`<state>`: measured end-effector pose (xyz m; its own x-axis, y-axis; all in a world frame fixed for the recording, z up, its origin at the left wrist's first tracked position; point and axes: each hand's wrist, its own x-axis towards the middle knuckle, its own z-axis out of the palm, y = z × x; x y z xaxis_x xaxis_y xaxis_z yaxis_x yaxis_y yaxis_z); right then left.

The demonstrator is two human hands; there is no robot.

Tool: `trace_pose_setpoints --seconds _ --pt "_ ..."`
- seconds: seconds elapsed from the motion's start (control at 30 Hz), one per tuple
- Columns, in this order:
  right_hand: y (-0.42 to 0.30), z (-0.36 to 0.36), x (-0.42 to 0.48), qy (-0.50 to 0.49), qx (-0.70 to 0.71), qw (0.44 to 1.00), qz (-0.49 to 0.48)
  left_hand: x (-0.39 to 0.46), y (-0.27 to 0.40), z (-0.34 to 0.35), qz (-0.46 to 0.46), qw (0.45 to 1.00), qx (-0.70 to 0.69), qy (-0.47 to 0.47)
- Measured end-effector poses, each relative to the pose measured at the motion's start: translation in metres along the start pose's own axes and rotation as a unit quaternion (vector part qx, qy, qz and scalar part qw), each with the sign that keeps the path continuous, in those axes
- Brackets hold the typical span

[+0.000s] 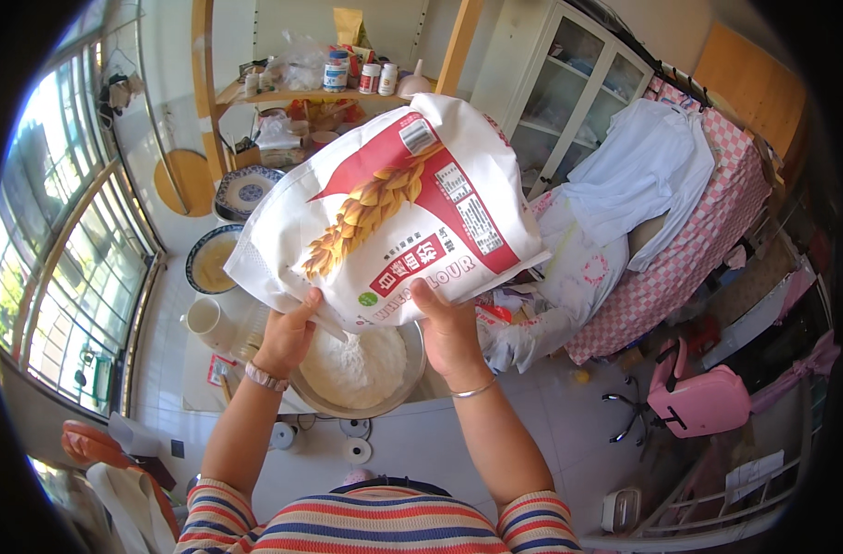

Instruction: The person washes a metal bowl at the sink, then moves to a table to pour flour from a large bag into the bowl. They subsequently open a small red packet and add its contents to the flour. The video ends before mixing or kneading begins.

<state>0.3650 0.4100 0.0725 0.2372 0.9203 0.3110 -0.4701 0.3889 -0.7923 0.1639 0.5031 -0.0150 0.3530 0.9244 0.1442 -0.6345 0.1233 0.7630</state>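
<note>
Both my hands grip a large white and red wheat flour bag [407, 221] with printed wheat ears. My left hand [291, 334] has its thumb over the bag's lower edge, close to the left corner. Further right along the same edge, my right hand [450, 329] holds on with the thumb on top. The bag is tilted above a round metal basin [414, 377]. A heap of white flour [356, 367] fills much of the basin. The bag's corner hangs just over the flour; whether any flour is falling cannot be seen.
Left of the basin stand a white mug [210, 324] and a blue-rimmed bowl [210, 260] with yellowish contents. Behind them is a blue-patterned plate [248, 192]. Bottles [336, 71] line a wooden shelf [304, 95]. A pink chair [698, 401] stands on the floor at right.
</note>
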Motion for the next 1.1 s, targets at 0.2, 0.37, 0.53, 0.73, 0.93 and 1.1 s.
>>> trace_pose_setpoints --seconds 0.2,0.37,0.53,0.73,0.93,1.1 --pt "-0.021 0.014 0.004 0.005 0.07 0.997 0.029 -0.003 -0.001 0.004 -0.012 1.0 -0.015 -0.01" --pt "-0.001 0.033 0.009 0.005 0.017 1.0 -0.01 -0.003 -0.011 0.004 0.004 0.999 -0.007 -0.046" --pt "-0.005 0.027 0.013 0.02 -0.004 0.999 -0.038 -0.002 0.008 0.003 0.014 1.0 -0.001 -0.005" --pt "0.009 0.031 0.008 0.041 0.03 0.999 -0.005 -0.01 -0.008 0.008 0.035 0.999 0.0 0.026" --pt "0.015 0.017 0.011 0.083 0.034 0.996 -0.03 -0.008 -0.008 -0.002 -0.008 0.998 0.069 0.01" --pt "0.006 0.004 0.01 0.075 0.032 0.996 -0.022 -0.011 -0.006 -0.002 -0.032 0.998 0.054 0.018"
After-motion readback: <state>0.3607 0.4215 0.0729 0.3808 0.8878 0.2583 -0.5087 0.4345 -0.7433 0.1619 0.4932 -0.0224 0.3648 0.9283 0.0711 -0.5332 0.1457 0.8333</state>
